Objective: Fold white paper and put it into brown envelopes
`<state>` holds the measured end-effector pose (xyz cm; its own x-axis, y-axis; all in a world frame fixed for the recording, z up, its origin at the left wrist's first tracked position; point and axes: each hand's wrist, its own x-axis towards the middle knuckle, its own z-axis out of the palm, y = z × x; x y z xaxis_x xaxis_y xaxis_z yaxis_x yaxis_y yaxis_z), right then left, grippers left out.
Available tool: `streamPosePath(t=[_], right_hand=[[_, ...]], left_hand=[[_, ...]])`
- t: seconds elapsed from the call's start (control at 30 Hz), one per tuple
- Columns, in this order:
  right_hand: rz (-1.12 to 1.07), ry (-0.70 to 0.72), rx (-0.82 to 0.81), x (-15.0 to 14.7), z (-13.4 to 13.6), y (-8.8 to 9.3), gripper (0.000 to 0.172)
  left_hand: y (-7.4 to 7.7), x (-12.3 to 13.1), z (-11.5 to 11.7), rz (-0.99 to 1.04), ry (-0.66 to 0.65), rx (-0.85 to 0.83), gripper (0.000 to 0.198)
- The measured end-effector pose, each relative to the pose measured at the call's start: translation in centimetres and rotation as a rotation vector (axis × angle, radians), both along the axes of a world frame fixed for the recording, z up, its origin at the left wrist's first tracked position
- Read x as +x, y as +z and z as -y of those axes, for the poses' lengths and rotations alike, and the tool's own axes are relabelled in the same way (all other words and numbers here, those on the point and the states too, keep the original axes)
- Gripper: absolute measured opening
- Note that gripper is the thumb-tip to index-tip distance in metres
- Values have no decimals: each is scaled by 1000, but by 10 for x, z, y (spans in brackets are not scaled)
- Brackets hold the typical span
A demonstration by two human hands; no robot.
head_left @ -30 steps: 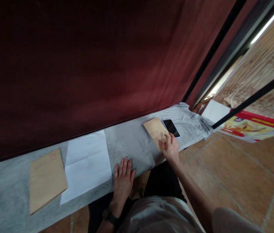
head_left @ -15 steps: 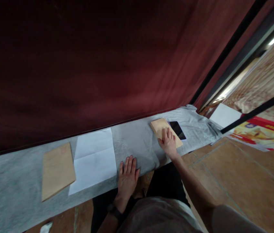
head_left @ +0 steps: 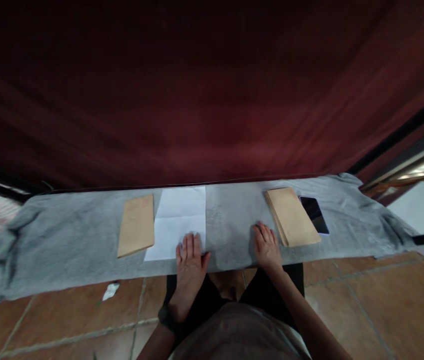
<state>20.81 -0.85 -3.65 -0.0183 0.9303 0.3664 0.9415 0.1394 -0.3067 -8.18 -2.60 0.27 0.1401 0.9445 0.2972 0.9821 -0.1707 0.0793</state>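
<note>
My left hand lies flat with fingers stretched out on the grey cloth, its fingertips touching the near right corner of a white creased sheet of paper. My right hand also rests flat and open on the cloth, just left of a stack of brown envelopes. A dark phone lies right beside that stack. A single brown envelope lies to the left of the white sheet.
The grey cloth covers a long low ledge in front of a dark red curtain. Terracotta floor tiles lie around me, with a small white scrap on them. A white sheet sits at far right.
My right hand has come off the envelope stack and now rests on the cloth to its left. The view has swung left, centring the ledge. My left hand stays flat.
</note>
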Motion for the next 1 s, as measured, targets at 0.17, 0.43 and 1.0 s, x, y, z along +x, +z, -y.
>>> streamPosePath(t=[0.17, 0.43, 1.0], right_hand=[[4, -15, -23, -1, 0, 1, 55], [-58, 19, -5, 3, -1, -1, 49], [-214, 209, -67, -51, -47, 31, 50]], left_hand=[[-10, -27, 2, -38, -52, -87, 47], [22, 0, -8, 26, -218, -98, 35], [15, 49, -50, 167, -145, -27, 56]])
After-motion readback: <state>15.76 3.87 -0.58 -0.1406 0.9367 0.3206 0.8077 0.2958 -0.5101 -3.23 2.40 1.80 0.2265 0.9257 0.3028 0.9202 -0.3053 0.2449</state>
